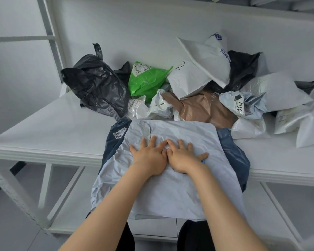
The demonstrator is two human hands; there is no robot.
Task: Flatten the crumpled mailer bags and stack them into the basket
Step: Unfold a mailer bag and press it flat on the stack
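— What's the surface?
— A white shelf board (pixel 43 127) across mid-frame, in a white rack (pixel 50 38) against a white wall.
— And on it?
— Crumpled bags heaped at upper centre: a black bag (pixel 96 86), a green mailer (pixel 147 78), a brown mailer (pixel 203 107) and white mailers (pixel 207 57). I cannot tell their contents.
— The hands?
— Left hand (pixel 149 156) and right hand (pixel 185 158) lie side by side, touching, fingers spread flat, pressing the pale grey mailer (pixel 170 196) at centre frame. It overhangs the board's front edge, atop a dark blue mailer (pixel 234 156).

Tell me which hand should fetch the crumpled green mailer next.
Left, probably. The green mailer lies almost straight ahead of the left hand, which is pressed flat on the pale mailer. The right hand would have to reach across it.
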